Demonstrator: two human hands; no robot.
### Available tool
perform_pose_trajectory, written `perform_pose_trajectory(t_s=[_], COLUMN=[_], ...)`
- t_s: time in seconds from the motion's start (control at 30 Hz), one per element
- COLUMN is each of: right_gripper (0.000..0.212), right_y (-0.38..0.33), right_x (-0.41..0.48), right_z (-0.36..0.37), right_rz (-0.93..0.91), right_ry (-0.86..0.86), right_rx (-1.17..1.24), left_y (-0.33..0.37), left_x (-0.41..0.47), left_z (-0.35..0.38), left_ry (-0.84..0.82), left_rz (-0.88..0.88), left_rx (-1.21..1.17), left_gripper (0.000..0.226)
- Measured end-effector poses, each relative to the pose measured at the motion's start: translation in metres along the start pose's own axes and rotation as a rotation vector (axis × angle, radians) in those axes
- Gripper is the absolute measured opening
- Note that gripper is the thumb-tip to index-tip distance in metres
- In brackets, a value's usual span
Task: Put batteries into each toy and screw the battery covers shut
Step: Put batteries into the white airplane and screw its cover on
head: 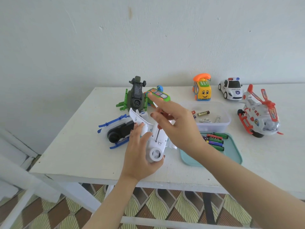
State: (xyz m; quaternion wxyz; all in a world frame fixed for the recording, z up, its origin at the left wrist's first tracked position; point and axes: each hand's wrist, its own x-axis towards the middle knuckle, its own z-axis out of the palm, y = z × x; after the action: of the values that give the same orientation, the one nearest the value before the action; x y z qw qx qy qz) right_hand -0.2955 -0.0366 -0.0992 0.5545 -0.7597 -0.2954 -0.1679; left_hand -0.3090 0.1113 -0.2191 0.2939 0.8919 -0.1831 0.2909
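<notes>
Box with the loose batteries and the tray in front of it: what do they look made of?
The box looks like clear, slightly frosted plastic: the batteries show through its wall. The tray looks like opaque teal plastic, matte, with a rounded rim; silicone can't be ruled out.

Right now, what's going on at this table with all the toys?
A person grips a white toy plane upside down in the left hand. The right hand holds a small screwdriver with its tip on the plane's underside, apparently at the battery cover. Spare batteries lie in a clear tub nearby.
</notes>
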Motion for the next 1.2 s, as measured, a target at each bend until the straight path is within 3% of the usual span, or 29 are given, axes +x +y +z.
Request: perform_pose_trajectory(t_s=[0.1, 0.23, 0.33, 0.43, 0.5, 0.57, 0.67, 0.73, 0.8, 0.9, 0.97, 1.1, 1.2], right_gripper=[0.044, 0.041, 0.034, 0.027, 0.036, 0.039, 0.034, 0.035, 0.031, 0.018, 0.023, 0.031, 0.028], right_y=[0.001, -0.004, -0.007, -0.005, -0.005, -0.006, -0.014, -0.016, -0.016, -0.011, -0.008, -0.011, -0.012], right_x=[0.000, 0.003, 0.005, 0.005, 0.004, 0.003, 0.004, 0.006, 0.006, 0.007, 0.008, 0.010, 0.009], right_z=[0.000, -0.005, -0.007, -0.006, -0.005, -0.005, -0.008, -0.009, -0.009, -0.009, -0.011, -0.019, -0.016], right_rz=[-0.028, 0.086, 0.116, 0.061, 0.004, 0.026, 0.141, 0.211, 0.227, 0.192, 0.149, 0.243, 0.247], right_ry=[0.018, -0.048, 0.000, 0.068, 0.054, -0.024, -0.171, -0.173, -0.080, 0.087, 0.065, -0.099, 0.001], right_rx=[-0.126, 0.111, 0.208, -0.042, -0.197, -0.120, 0.279, 0.455, 0.391, 0.084, -0.026, 0.366, 0.412], left_y=[0.000, 0.000, 0.001, 0.000, 0.000, 0.000, 0.001, 0.001, 0.002, 0.002, 0.001, 0.001, 0.002], left_x=[-0.001, -0.001, 0.000, 0.000, -0.001, -0.001, -0.001, 0.000, 0.000, -0.001, -0.001, -0.001, -0.001], left_z=[0.000, 0.000, 0.000, 0.000, 0.001, 0.001, 0.000, -0.001, -0.001, 0.000, 0.001, 0.001, 0.001], left_ry=[0.003, 0.005, -0.007, -0.003, 0.000, -0.001, -0.005, -0.012, -0.015, -0.004, 0.000, 0.006, 0.006], left_rz=[-0.002, -0.003, -0.006, 0.000, 0.000, -0.006, -0.021, -0.019, -0.016, -0.009, -0.012, -0.014, -0.015], left_rx=[0.000, 0.007, 0.007, 0.010, 0.017, 0.013, 0.009, 0.008, 0.013, 0.027, 0.028, 0.026, 0.025], left_gripper=[0.066, 0.066, 0.067, 0.066, 0.065, 0.065, 0.066, 0.067, 0.067, 0.065, 0.065, 0.065, 0.065])
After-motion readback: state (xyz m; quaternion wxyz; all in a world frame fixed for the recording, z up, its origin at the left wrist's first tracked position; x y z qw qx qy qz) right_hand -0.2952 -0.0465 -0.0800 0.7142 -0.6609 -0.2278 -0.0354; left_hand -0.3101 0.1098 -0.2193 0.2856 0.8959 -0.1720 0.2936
